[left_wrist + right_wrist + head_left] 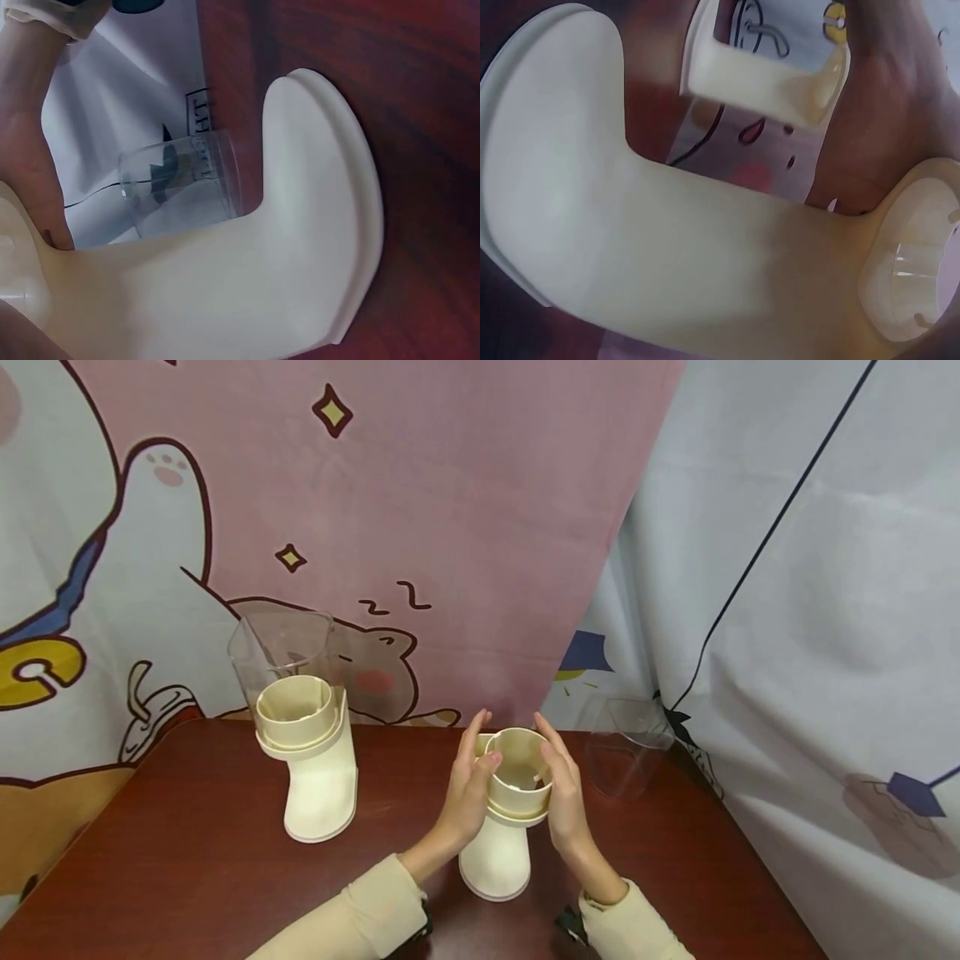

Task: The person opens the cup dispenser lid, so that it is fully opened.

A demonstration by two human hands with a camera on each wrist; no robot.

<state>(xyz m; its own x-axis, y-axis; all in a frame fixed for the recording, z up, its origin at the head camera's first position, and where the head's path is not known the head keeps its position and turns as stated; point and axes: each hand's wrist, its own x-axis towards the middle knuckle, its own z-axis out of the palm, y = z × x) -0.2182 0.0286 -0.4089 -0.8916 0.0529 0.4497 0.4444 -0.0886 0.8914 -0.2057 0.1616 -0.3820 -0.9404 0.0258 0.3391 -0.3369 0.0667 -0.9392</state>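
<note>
A cream ring-topped stand (pixel 495 860) is upright on the reddish-brown desk (pixel 187 877), its rounded foot flat on the surface. The left hand (pixel 463 789) and right hand (pixel 567 793) flank its cylindrical collar (pixel 517 799), one against each side; each grip is spread, fingers mostly straight and pointing up, thumb at the rim. A broad stretch of desk separates the left hand from a second cream stand (pixel 318 802), where a clear container (pixel 281 647) rises above the ring. Another clear container (pixel 618 768) stands near the desk's right edge, beside the white cloth (pixel 825 652), a narrow gap from the right hand. The desk's far edge meets a pink printed cloth (pixel 487 485); open room lies left, right and in front of the first stand's foot.
</note>
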